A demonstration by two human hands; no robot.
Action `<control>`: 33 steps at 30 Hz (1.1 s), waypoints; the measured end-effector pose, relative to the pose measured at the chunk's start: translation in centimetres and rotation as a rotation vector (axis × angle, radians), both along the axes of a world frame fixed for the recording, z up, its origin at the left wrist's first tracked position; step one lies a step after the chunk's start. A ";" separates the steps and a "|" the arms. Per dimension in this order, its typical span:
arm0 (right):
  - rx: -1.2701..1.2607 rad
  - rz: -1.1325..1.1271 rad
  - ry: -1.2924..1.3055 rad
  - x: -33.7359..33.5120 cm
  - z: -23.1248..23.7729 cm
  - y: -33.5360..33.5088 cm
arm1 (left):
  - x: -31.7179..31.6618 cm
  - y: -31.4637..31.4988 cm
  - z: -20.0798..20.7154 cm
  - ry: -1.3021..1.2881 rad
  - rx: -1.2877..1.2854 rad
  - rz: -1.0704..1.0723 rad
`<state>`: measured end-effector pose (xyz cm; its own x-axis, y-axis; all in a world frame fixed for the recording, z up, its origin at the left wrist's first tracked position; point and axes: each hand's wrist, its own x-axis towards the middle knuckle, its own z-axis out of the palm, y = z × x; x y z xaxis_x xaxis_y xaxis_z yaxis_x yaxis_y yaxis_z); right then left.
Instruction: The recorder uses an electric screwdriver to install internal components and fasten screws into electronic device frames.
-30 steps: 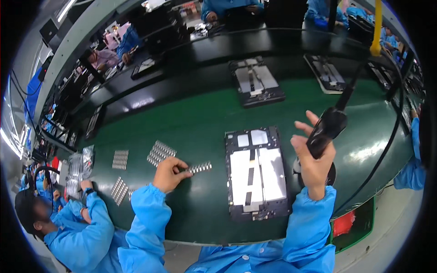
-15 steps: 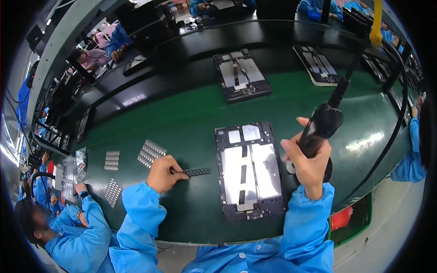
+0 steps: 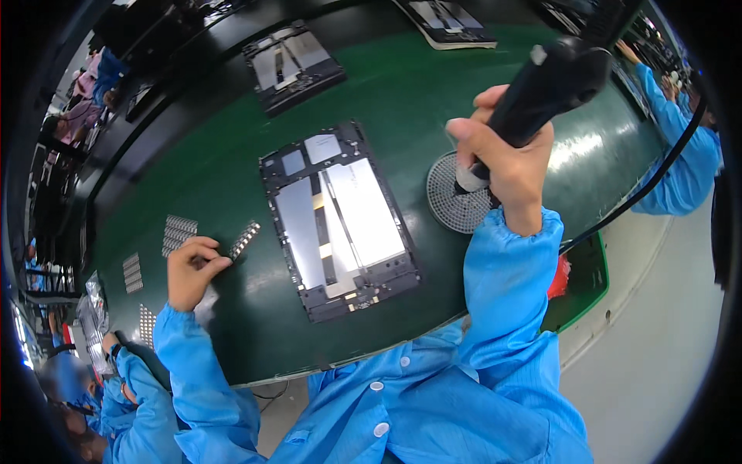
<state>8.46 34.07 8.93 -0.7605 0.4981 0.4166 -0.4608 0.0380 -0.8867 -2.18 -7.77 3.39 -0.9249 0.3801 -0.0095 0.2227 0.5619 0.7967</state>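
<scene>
My left hand (image 3: 195, 271) pinches the end of a short strip of small shiny metal pieces (image 3: 245, 238), tilted up to the right just above the bench. In my right hand (image 3: 516, 172) is a black electric screwdriver (image 3: 545, 91), its fingers wrapped round the body. The screwdriver's lower end points down over a round grey perforated tray (image 3: 447, 203); its tip is partly hidden by the hand. Between my hands lies an opened tablet (image 3: 369, 209), with silver battery panels, a dark frame and ribbon cables showing.
Sheets of small metal pieces (image 3: 133, 272) lie left of my left hand. More opened tablets (image 3: 294, 66) stand farther back. A co-worker's sleeve (image 3: 147, 394) is at lower left, another person's sleeve (image 3: 672, 182) at right. A black cable (image 3: 649, 185) hangs near a green bin (image 3: 583, 290).
The view has shifted, so the bench things appear farther left and higher. My right hand has brought the screwdriver over the round tray. The strip in my left hand has turned from level to slanted.
</scene>
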 end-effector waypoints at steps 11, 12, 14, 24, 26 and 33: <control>-0.058 -0.033 0.111 0.2 -2.6 1.9 | 4.7 12.2 -2.6 0.359 0.513 -0.007; -0.056 -0.016 0.117 0.1 -2.6 1.9 | 5.1 13.5 -2.9 0.342 0.550 -0.001; -0.023 -0.005 0.097 -0.1 -2.7 1.9 | 5.2 15.3 -3.5 0.501 0.391 -0.080; -0.023 -0.028 0.113 -1.2 -3.3 2.6 | 6.9 19.1 -2.2 0.438 0.252 -0.122; -0.019 -0.023 0.107 -1.4 -3.3 2.8 | 7.1 19.4 -2.1 0.435 0.239 -0.121; 0.006 -0.023 0.067 -1.7 -3.8 2.9 | 7.1 20.0 -2.2 0.425 0.210 -0.129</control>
